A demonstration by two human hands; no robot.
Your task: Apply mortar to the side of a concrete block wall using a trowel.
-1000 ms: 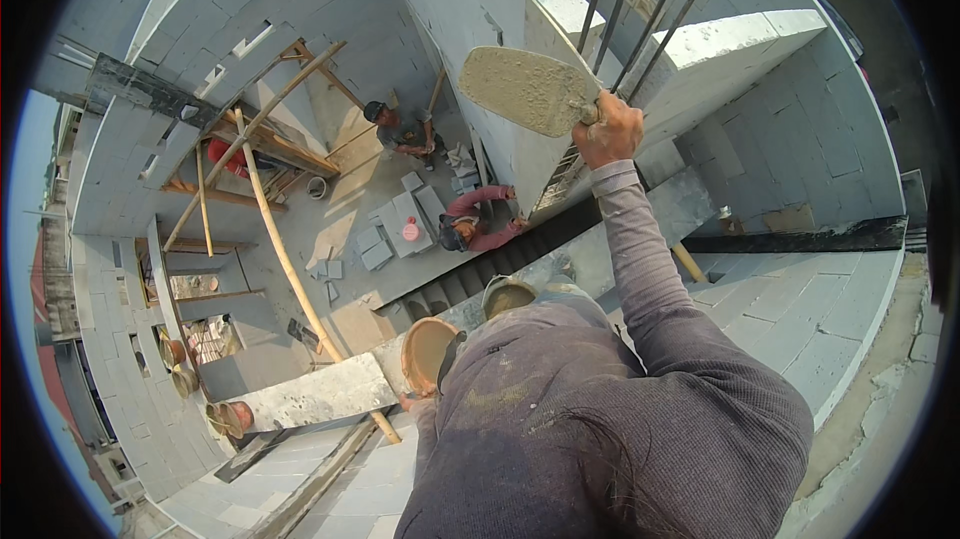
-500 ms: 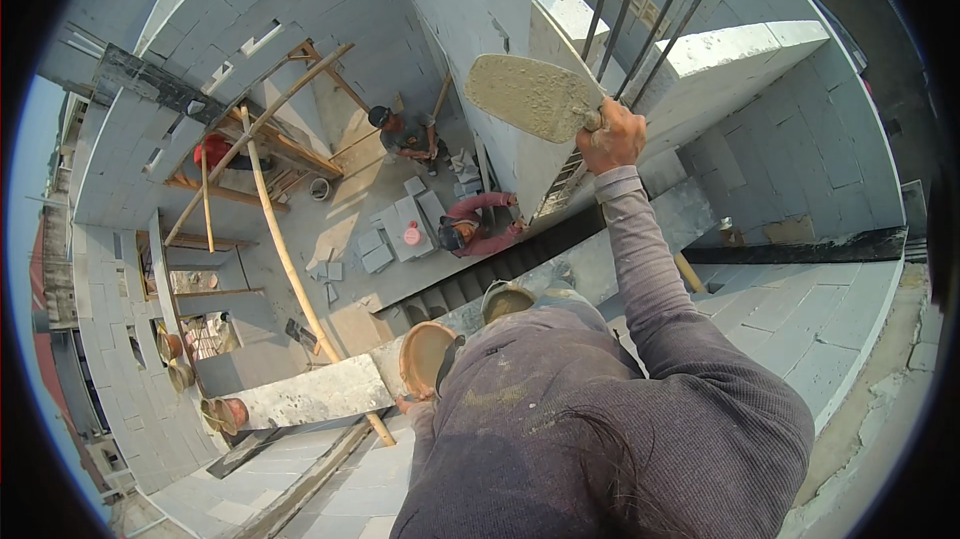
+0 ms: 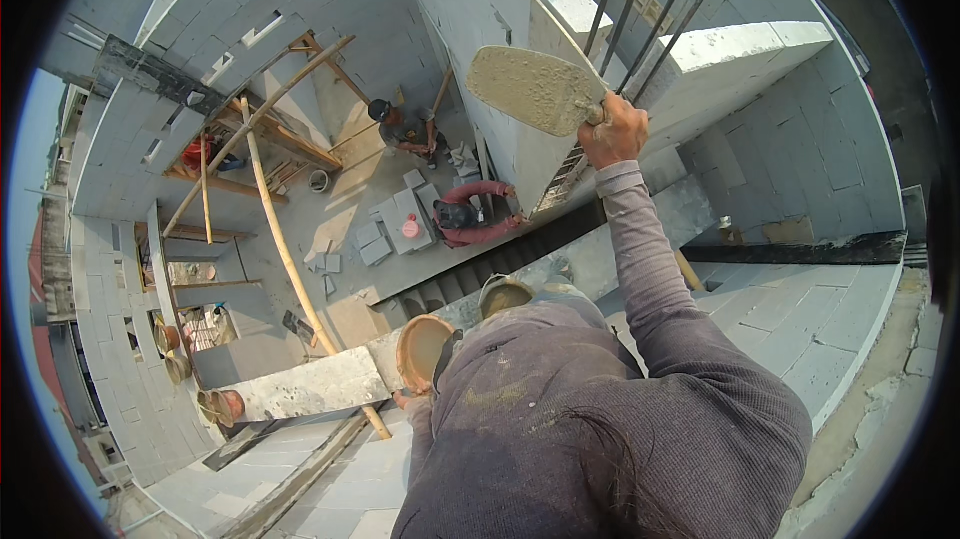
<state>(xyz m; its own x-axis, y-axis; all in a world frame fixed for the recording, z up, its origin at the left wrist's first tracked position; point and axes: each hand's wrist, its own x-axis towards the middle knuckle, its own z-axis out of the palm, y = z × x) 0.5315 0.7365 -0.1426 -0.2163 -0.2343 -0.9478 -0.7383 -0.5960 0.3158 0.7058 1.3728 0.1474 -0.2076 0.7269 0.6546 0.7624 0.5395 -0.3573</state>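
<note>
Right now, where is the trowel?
In the head view, the trowel is in the upper part, slightly right of centre; it is gripped in the person's right fingers, to the left of the dark upright bars.

Left hand (by the orange bucket) only partly visible
</note>
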